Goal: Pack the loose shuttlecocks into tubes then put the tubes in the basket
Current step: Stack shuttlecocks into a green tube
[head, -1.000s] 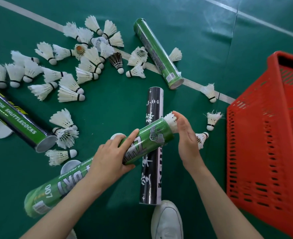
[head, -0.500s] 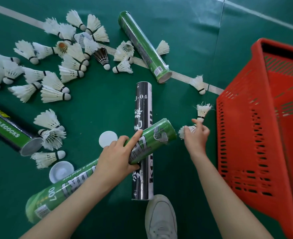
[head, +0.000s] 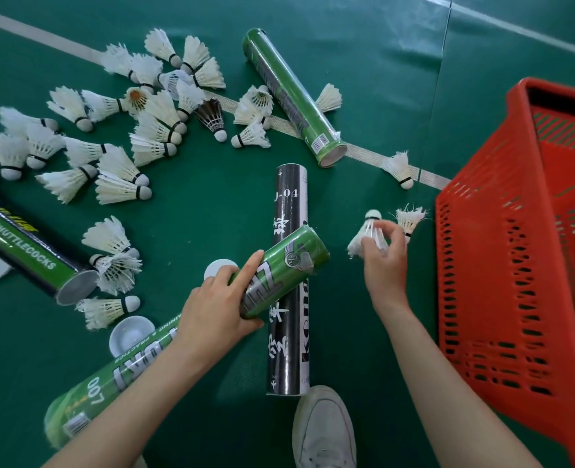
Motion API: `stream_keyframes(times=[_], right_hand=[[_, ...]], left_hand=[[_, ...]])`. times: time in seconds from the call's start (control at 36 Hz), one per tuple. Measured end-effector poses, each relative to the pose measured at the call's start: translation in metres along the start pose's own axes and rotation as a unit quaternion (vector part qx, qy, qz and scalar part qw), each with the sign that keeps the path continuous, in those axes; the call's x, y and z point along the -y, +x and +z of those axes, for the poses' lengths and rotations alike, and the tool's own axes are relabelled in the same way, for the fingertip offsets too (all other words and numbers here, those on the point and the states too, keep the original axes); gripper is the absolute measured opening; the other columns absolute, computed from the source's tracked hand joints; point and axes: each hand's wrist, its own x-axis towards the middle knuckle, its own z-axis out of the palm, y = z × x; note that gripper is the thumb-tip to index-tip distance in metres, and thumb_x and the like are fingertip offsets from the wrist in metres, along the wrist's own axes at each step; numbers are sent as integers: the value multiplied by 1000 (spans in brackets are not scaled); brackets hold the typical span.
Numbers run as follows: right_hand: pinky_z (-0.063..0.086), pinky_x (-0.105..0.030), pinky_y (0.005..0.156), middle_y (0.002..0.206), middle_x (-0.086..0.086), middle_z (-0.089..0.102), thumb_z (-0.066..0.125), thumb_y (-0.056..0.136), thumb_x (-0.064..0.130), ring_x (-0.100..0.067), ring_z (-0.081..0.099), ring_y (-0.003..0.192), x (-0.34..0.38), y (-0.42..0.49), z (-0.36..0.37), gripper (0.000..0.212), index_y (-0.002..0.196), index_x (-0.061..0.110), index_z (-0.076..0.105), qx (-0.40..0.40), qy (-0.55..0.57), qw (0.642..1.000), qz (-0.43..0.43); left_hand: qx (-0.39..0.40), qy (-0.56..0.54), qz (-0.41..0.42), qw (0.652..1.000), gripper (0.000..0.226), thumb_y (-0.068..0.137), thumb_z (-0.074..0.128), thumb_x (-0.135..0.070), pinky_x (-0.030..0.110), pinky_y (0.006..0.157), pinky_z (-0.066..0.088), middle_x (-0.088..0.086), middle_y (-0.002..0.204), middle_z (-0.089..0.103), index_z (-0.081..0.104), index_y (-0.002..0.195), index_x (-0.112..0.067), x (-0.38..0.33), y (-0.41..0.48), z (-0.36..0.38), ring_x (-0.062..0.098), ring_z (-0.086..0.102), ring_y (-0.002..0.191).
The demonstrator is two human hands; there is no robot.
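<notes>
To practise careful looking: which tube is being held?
The green tube in the left hand, crossing over the black tube; no hand touches the other three.

right hand (head: 385, 265) lifted shuttlecock (head: 367, 232), cork up

Green court floor (head: 364, 55), white line (head: 43, 37) across. Lying on it: loose shuttlecocks (head: 157, 130), green tube (head: 289, 96), black tube (head: 289, 349), dark-green tube (head: 26, 251), white caps (head: 130, 336). Red basket (head: 502, 265), shoe (head: 323, 430) standing.
</notes>
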Motion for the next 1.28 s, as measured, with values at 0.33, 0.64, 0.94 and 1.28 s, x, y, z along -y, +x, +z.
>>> stream_keyframes(times=[0.33,0.64,0.94,1.28], right_hand=[[48,-27,65,118,-3,52,50,71,16,-15,54,94,43,-7,4,14,82,21,58,245,60,966,-50],[40,-41,106,137,-4,54,27,90,65,-9,52,124,92,-18,19,61,124,26,59,343,147,928,5],[28,-50,115,152,1,36,14,89,68,-20,36,138,135,-21,52,70,144,32,39,416,81,906,14],[31,-47,112,142,-2,48,24,97,62,-21,47,128,101,86,90,60,138,25,48,262,99,955,100]], left_hand=[[-43,-1,25,999,108,71,75,-48,32,83,41,-4,129,45,-2,146,-45,11,-4,-17,20,51,108],[-72,27,85,993,109,72,75,-48,36,88,44,0,131,46,-7,144,-43,20,-12,-55,24,52,105],[-35,28,60,997,107,72,73,-51,35,85,47,-5,128,42,-4,146,-48,26,-2,-101,20,49,107],[21,35,63,997,107,72,74,-49,36,79,48,0,119,43,-2,147,-44,23,118,-92,23,50,106]])
